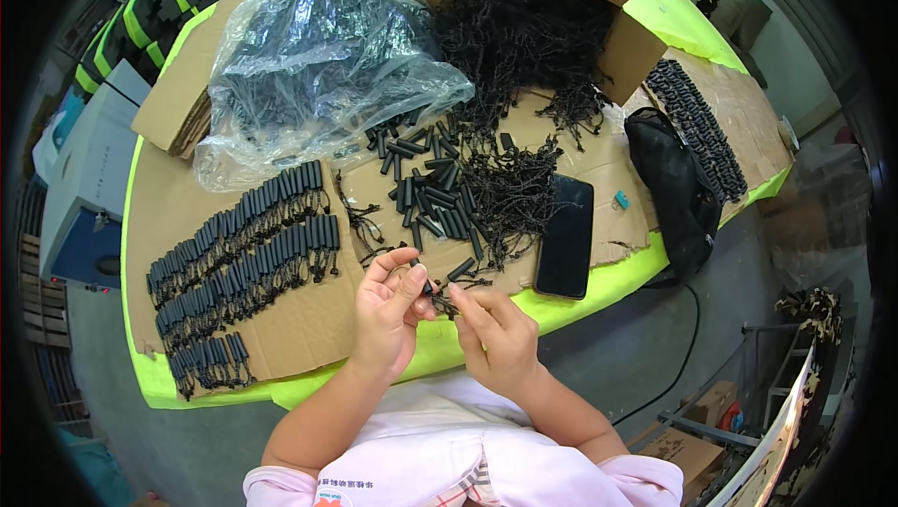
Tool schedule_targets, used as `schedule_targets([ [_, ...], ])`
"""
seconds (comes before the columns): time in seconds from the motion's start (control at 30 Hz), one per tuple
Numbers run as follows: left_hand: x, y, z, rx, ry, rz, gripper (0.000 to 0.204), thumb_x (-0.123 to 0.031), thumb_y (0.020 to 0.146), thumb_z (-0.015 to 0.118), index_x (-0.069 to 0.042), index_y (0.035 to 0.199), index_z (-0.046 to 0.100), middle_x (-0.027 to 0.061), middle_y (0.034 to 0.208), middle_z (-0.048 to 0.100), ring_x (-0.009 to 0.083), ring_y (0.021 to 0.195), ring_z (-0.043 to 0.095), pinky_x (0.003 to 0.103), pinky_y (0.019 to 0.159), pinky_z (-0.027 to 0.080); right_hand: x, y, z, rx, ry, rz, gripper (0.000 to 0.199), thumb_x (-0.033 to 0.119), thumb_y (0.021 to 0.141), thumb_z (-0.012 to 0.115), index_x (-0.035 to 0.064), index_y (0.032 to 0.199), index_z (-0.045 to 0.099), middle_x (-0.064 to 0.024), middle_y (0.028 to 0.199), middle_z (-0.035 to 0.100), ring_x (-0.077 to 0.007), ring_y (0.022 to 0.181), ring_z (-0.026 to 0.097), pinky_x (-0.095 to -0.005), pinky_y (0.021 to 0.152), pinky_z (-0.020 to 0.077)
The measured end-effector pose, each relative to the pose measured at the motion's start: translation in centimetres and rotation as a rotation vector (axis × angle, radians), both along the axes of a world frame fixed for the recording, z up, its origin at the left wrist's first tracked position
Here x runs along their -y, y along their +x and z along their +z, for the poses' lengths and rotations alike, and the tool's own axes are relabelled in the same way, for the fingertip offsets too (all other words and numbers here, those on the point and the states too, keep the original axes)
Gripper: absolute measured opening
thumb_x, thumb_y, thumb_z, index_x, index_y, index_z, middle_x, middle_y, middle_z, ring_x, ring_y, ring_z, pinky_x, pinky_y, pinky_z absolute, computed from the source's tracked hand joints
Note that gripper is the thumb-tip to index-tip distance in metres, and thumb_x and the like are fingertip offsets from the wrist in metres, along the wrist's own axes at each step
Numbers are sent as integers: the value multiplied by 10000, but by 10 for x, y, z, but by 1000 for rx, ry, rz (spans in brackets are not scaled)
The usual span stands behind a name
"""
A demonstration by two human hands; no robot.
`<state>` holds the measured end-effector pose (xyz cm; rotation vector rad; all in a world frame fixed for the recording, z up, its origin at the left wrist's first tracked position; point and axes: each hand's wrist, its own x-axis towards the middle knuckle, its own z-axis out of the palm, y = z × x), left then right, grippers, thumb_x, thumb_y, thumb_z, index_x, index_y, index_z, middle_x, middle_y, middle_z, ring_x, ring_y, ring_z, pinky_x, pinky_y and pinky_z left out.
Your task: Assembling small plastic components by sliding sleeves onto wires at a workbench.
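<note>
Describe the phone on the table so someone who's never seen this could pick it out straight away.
Start at the open cardboard box at the table's far edge, spilling tangled black cords. Follow the cords toward the person to the near edge of the cardboard sheet. There lies the smartphone: the only flat, glossy black slab, right of the loose black tubes.

Even daylight falls on my table, bright and soft, with faint shadows. The plastic bag glares in patches (mostly its top folds). Fisheye bends the edges; corners go black.
</note>
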<state>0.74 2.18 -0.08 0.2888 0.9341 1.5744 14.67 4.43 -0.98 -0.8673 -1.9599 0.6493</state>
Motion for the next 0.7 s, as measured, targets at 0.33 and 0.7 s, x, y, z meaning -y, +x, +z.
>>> schedule_targets([
  [0.33,7,16,-17,-433,146,226,275,-18,802,624,-33,1020,457,46,804,541,74,662,529,215,547,500,5,-13,-4,227,210,-65,435,-27,662,606,6,1094,564,-114,833,579,-247,673,591,-331,553,492],
  [0.7,31,1,-21,-557,120,315,246,-14,805,621,-35,1004,478,25,804,525,73,697,521,191,619,452,16,-39,-7,141,51,65,499,23,736,591,14,1213,445,-145,853,553,-269,653,584,-353,516,489],
])
